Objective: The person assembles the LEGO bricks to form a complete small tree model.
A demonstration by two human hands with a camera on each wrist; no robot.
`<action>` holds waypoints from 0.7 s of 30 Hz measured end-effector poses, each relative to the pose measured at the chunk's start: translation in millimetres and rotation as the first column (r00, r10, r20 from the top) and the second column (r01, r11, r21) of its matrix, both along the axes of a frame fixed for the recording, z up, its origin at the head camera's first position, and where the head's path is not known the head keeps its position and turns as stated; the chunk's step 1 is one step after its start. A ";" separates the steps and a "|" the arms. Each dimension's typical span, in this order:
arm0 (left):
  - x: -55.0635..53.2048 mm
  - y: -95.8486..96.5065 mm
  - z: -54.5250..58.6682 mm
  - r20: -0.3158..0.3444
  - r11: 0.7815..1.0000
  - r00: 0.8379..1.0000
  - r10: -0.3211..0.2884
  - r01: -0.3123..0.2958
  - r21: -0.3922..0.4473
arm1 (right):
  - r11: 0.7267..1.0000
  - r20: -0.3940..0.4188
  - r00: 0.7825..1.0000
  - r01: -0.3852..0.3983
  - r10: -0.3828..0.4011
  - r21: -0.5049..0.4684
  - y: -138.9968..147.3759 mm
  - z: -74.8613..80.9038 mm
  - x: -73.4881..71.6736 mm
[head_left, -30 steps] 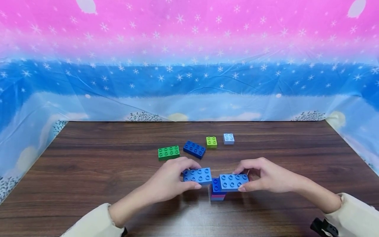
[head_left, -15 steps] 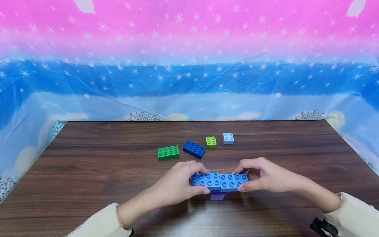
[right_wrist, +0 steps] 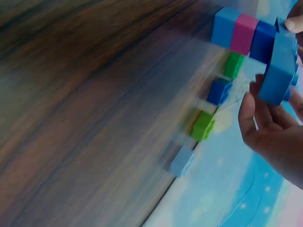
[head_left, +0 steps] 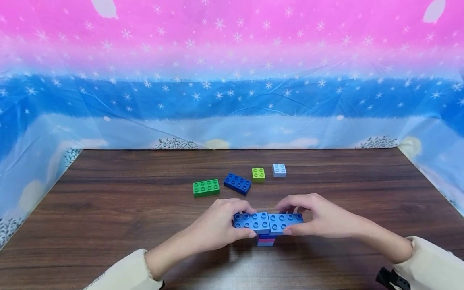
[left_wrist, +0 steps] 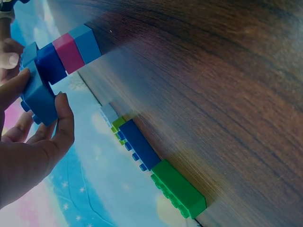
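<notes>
Two light-blue eight-stud toy bricks lie end to end across the top of a small tower. My left hand (head_left: 214, 223) grips the left brick (head_left: 251, 222), thumb along its near side and fingers at its far side. The right brick (head_left: 284, 221) is held by my right hand (head_left: 322, 217), with the thumb at its near face and fingers behind. Under their meeting ends stand a dark-blue brick (left_wrist: 51, 64), a pink brick (left_wrist: 68, 53) and a light-blue bottom brick (left_wrist: 85, 43) on the table. Both top bricks overhang the tower sideways.
Behind the hands lie a green brick (head_left: 206, 188), a dark-blue brick (head_left: 237, 184), a lime-green brick (head_left: 258, 174) and a pale-blue brick (head_left: 279, 170) on the dark wooden table (head_left: 127, 193). A snowflake-patterned cloth (head_left: 232, 96) hangs along the table's back and sides.
My left hand has brought its brick right and down onto the tower, against the other brick's end. The right hand's fingers have shifted slightly left along the right brick.
</notes>
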State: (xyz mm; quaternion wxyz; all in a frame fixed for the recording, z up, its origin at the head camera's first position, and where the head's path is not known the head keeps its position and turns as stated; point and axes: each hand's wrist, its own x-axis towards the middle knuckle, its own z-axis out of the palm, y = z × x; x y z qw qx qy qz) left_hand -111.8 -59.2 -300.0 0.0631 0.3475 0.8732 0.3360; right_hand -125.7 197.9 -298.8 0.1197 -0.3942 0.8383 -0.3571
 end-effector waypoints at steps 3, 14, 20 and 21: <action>-0.2 0.0 -0.1 0.005 1.000 1.000 -0.001 0.001 0.001 | 1.000 -0.053 0.999 0.013 -0.012 0.008 -9.7 3.2 3.3; 1.1 0.6 1.9 -0.023 1.000 1.000 -0.016 0.016 -0.003 | 0.999 -0.084 0.996 0.024 -0.021 0.041 -19.4 4.8 7.9; 1.5 1.1 2.1 -0.033 1.000 0.999 -0.015 0.015 -0.007 | 0.999 -0.076 0.997 0.030 -0.027 0.031 -19.1 4.2 7.5; 1.5 1.2 1.8 -0.032 1.000 0.999 -0.014 0.014 -0.005 | 0.999 -0.072 0.997 0.033 -0.031 0.028 -18.9 4.0 7.5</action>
